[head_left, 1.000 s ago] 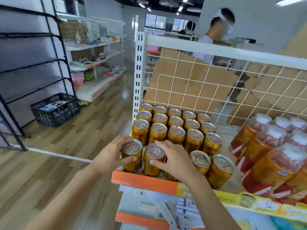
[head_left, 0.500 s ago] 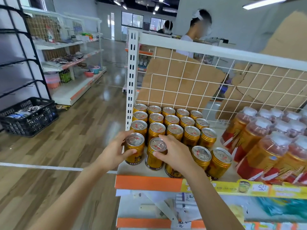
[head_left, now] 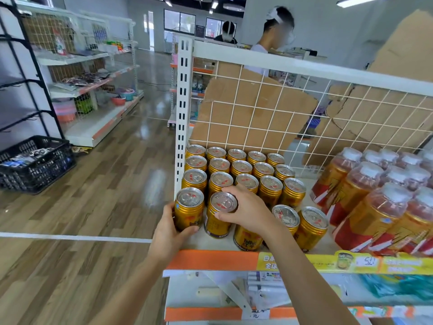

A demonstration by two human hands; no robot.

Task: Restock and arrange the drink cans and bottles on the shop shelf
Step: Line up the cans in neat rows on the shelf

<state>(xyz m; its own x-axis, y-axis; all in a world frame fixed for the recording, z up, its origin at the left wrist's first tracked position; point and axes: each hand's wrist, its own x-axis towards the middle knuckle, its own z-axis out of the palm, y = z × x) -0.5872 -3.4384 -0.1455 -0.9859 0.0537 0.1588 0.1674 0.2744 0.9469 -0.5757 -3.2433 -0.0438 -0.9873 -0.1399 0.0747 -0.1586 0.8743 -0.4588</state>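
Observation:
Gold drink cans stand in rows on the top shelf (head_left: 218, 259), against a white wire back. My left hand (head_left: 169, 233) grips the front-left can (head_left: 189, 211) round its side at the shelf's left corner. My right hand (head_left: 246, 211) holds the second front can (head_left: 220, 216) from above, fingers round its rim; a third can (head_left: 246, 240) stands partly hidden under that wrist. Two more front cans (head_left: 311, 227) stand to the right. Clear bottles of amber drink (head_left: 370, 207) with white caps fill the right part of the shelf.
A white slotted upright (head_left: 184, 113) rises at the shelf's left corner. Cardboard sheets (head_left: 253, 113) lean behind the wire back. A black crate (head_left: 35, 165) sits on the wooden floor at left. Two persons stand behind the shelf. Lower shelves hold packaged goods.
Both hands have pushed their cans back on the shelf, closer to the rows behind. The camera has swung slightly right.

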